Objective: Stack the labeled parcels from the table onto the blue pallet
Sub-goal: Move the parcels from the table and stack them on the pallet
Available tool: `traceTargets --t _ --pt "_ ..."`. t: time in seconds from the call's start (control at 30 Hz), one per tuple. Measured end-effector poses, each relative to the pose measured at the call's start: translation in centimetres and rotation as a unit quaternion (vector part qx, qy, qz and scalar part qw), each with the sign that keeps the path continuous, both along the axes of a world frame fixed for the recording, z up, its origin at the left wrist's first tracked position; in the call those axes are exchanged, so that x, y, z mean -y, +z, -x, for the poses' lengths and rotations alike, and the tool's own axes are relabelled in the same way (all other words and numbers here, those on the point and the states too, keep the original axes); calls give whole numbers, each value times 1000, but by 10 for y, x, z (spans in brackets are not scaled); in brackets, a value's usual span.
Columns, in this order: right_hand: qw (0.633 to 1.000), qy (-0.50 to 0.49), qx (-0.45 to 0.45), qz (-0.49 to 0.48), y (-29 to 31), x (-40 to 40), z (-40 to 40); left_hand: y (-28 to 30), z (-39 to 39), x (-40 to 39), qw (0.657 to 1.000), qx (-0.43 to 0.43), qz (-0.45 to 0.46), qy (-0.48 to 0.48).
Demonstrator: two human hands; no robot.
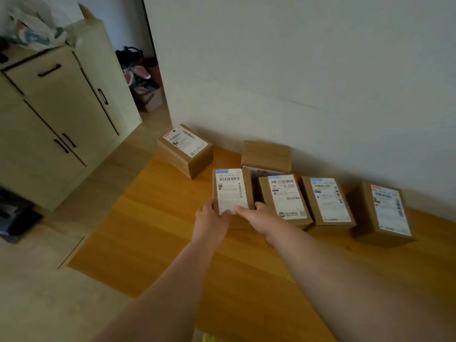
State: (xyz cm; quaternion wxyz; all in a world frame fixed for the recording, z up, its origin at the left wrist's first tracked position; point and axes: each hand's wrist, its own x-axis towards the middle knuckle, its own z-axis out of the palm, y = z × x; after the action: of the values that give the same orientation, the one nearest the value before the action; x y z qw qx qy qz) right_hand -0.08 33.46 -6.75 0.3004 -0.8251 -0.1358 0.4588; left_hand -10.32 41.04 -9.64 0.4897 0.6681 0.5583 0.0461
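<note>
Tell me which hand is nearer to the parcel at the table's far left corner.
Left. The left hand grips the near-left edge of the held parcel, below the corner parcel; the right hand grips its right side, farther off.

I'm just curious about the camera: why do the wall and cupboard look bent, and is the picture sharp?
Head view: the wide lens bows the white wall and leans the cream cupboard; light is dim and even, without glare; label print on the brown cardboard parcel held by the left hand and right hand is softly blurred, and the corners are blurrier.
</note>
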Motion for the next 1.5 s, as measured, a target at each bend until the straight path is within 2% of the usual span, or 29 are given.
traceTargets --t 0.17,0.3,0.4,0.6,0.8,0.97,1.17,1.33,1.5 --pt "998 -34 -12 -55 9 22 -1 18 6 11 999 -12 -31 40" --pt "988 -60 44 -132 36 53 0 57 -1 45 990 84 -80 76" --pt "967 -92 86 -223 70 99 -8 90 -23 88 976 162 -123 72" --pt "901 -189 193 -340 131 273 -58 152 -95 247 938 273 -209 -53" --pt "830 -302 317 -346 193 493 -100 209 -163 456 885 372 -209 -186" --pt "791 -351 374 -332 244 604 -128 259 -202 556 841 410 -216 -280" --pt "787 -379 394 -287 283 661 -183 295 -264 596 809 413 -219 -356" --pt "811 -378 387 -225 286 683 -227 287 -316 612 815 404 -162 -382" --pt "831 -384 342 -212 275 696 -266 270 -351 626 816 402 -136 -393"
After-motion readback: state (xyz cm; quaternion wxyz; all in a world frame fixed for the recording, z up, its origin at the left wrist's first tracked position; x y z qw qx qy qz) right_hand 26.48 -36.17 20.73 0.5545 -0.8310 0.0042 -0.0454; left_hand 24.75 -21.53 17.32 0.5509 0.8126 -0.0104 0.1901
